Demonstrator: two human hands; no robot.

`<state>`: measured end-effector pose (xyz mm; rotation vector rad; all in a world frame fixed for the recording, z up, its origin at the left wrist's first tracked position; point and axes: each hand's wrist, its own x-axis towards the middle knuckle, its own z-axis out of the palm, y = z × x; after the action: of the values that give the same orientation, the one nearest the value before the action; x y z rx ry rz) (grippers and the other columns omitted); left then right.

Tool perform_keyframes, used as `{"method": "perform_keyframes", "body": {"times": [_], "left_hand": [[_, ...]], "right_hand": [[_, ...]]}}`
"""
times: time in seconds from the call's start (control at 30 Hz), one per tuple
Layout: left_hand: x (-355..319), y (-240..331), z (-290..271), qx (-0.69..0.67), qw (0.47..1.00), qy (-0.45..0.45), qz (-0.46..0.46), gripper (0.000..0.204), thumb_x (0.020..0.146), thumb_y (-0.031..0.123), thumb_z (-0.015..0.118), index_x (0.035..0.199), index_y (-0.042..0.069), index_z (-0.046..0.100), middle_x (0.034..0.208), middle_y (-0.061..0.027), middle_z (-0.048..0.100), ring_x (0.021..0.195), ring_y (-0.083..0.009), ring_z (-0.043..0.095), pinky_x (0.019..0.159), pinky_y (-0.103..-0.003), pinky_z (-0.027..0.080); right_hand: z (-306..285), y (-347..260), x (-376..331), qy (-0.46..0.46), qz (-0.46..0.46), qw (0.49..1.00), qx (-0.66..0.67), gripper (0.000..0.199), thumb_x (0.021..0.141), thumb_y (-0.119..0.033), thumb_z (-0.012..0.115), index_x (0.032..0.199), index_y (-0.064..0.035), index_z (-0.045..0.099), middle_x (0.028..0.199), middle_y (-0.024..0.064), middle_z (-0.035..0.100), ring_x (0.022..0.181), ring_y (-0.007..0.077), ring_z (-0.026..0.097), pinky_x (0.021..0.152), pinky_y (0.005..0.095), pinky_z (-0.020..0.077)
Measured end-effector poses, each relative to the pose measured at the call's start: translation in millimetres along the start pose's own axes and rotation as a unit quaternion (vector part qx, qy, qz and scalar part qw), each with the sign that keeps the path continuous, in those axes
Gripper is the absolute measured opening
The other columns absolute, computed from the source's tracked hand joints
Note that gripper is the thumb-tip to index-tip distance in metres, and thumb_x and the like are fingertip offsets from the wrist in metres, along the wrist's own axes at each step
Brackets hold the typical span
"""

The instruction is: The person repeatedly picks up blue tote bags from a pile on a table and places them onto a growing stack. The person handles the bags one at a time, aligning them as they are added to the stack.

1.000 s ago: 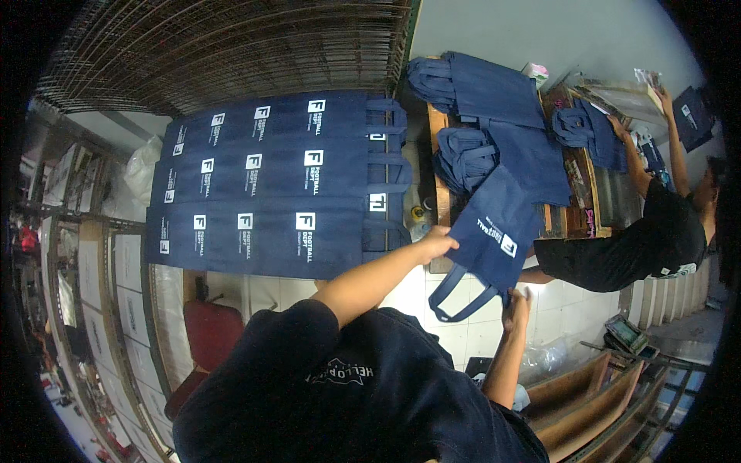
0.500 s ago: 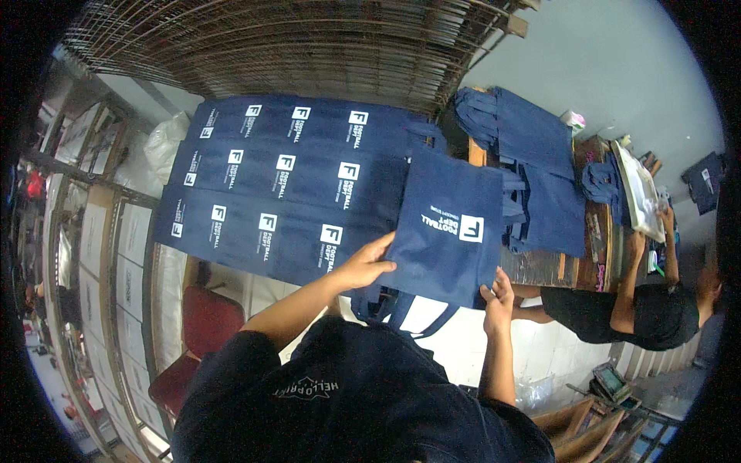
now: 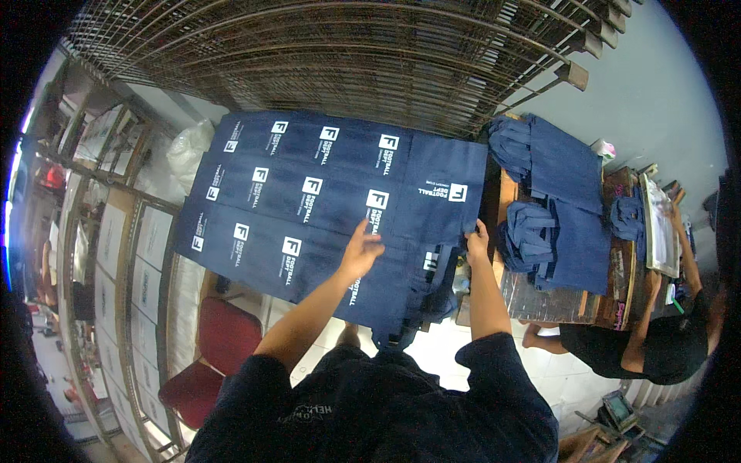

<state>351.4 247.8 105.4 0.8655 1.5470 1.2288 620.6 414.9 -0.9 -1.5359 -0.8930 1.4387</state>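
Note:
Rows of navy blue tote bags [image 3: 255,207] with white printed marks lie flat and overlapping in front of me. At the right end of the rows, one navy tote bag [image 3: 436,163] lies with its print turned sideways. My right hand [image 3: 478,243] pinches the near right corner of that bag. My left hand [image 3: 363,251] hovers over or lightly touches the neighbouring bags, fingers apart and holding nothing. Bag straps [image 3: 397,336] hang at the near edge, between my arms.
A wire drying rack [image 3: 347,54] rises behind the bags. More navy bags [image 3: 567,170] lie on a wooden table to the right, where a co-worker [image 3: 641,339] handles a white-faced frame [image 3: 660,224]. A red chair [image 3: 228,332] stands at near left, beside metal shelving [image 3: 127,255].
The tote bag held in both hands has moved away from me and down onto the right end of the rows. My left hand has let go of it; my right still grips a corner.

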Motion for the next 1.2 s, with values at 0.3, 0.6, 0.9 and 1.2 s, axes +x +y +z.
{"method": "perform_keyframes", "body": {"times": [0.3,0.6,0.9,1.2], "left_hand": [[-172,-81,-73,0.013,0.977,0.056,-0.205,0.081,0.075,0.005,0.065,0.137,0.001,0.013,0.096,-0.0149,0.061,0.085,-0.0207,0.059,0.073,-0.031,0.048],[-202,-81,-83,-0.008,0.959,0.085,-0.272,0.082,0.074,0.008,0.066,0.137,0.002,0.014,0.099,-0.0155,0.06,0.084,-0.0207,0.06,0.067,-0.03,0.048],[-207,-83,-87,-0.004,0.966,0.064,-0.25,0.081,0.075,0.008,0.065,0.137,0.003,0.014,0.1,-0.0162,0.06,0.084,-0.0208,0.06,0.064,-0.029,0.047],[-212,-87,-86,-0.008,0.961,0.081,-0.263,0.08,0.075,0.008,0.065,0.137,0.004,0.015,0.1,-0.0163,0.06,0.082,-0.0196,0.06,0.063,-0.028,0.046]], "right_hand": [[20,31,45,0.029,-0.027,0.998,-0.045,0.062,0.073,0.01,0.043,0.131,-0.0102,0.038,0.075,0.0025,0.052,0.06,0.0091,0.046,0.058,0.0242,0.0397],[27,29,51,0.039,-0.045,0.996,-0.067,0.057,0.068,0.011,0.038,0.123,-0.0017,0.046,0.11,0.0107,0.056,0.103,0.0201,0.053,0.088,0.0275,0.0393],[19,75,84,0.048,-0.139,0.982,-0.115,0.061,0.072,0.009,0.041,0.131,-0.0061,0.037,0.09,0.0065,0.058,0.059,0.0113,0.048,0.055,0.0233,0.0391],[37,-7,19,0.037,-0.021,0.991,-0.125,0.059,0.067,0.01,0.038,0.125,-0.0013,0.044,0.117,0.0133,0.055,0.108,0.0232,0.053,0.092,0.0291,0.038]]}}
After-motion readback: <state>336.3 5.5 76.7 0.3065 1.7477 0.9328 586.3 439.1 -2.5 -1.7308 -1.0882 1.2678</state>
